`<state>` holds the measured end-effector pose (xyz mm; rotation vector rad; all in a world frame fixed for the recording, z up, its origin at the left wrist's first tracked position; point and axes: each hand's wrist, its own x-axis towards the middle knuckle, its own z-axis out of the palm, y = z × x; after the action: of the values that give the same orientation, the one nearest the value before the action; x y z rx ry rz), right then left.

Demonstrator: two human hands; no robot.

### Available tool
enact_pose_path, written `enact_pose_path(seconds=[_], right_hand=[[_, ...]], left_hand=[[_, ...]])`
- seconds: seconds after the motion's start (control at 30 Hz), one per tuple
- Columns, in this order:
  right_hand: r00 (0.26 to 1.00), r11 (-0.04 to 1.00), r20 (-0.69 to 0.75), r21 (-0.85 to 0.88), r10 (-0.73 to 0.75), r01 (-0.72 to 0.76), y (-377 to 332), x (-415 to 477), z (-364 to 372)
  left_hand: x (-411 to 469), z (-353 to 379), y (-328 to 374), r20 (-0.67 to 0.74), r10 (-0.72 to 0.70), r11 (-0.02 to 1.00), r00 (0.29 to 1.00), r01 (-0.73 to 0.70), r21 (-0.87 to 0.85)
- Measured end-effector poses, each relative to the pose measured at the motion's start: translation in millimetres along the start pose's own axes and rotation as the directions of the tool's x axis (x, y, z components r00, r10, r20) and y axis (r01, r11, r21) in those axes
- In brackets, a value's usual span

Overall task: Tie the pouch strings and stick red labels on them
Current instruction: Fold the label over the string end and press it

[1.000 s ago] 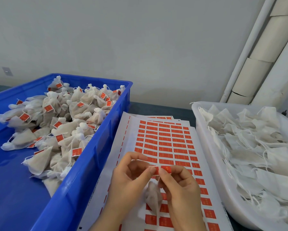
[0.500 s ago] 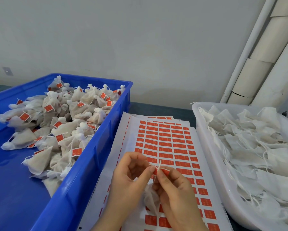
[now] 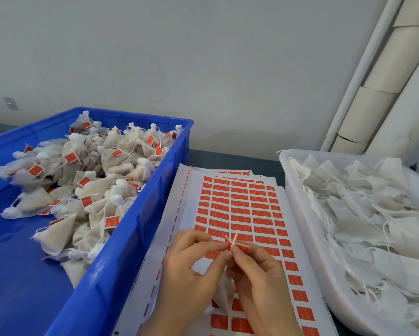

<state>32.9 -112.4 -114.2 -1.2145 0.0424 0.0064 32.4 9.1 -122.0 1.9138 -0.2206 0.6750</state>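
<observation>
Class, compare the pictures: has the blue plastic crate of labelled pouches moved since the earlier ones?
No. The blue plastic crate keeps the same place below and right of the grey wall plate, a fixed mark.

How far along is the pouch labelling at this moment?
Done: a pile of tied, labelled pouches lies in the blue crate. In hand: the left hand and right hand pinch a red label against one pouch's string, above the label sheet. Left: many unlabelled pouches fill the white tub.

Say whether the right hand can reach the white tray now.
Probably yes: the tray lies open beside the right hand, nothing between; but it is busy pinching the label.
</observation>
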Motion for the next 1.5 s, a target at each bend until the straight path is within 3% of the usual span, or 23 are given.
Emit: enact_pose_path(seconds=[0.1, 0.3, 0.43, 0.93, 1.5], right_hand=[[1.0, 0.999, 0.001, -0.039, 0.01, -0.009, -2, -1, -2], [0.984, 0.919, 0.035, -0.354, -0.174, 0.175, -6, -6, 4], [0.969, 0.869, 0.052, -0.433, -0.241, 0.24, -9, -7, 6], [0.965, 0.896, -0.039, -0.383, -0.26, 0.226, -8, -7, 5], [0.984, 0.943, -0.08, -0.307, -0.159, 0.127, -6, -2, 2]], left_hand=[[1, -1, -2, -0.005, -0.026, 1.0, 1.0, 0.026, -0.011], [4, -2, -1, 0.002, -0.083, 0.995, 0.997, 0.083, -0.062], [5, -2, 0, 0.017, -0.118, 0.986, 0.993, 0.12, -0.119], [7, 1, 8, 0.132, -0.284, 0.872, 0.95, 0.313, -0.376], [7, 0, 9, 0.175, -0.309, 0.868, 0.935, 0.352, -0.35]])
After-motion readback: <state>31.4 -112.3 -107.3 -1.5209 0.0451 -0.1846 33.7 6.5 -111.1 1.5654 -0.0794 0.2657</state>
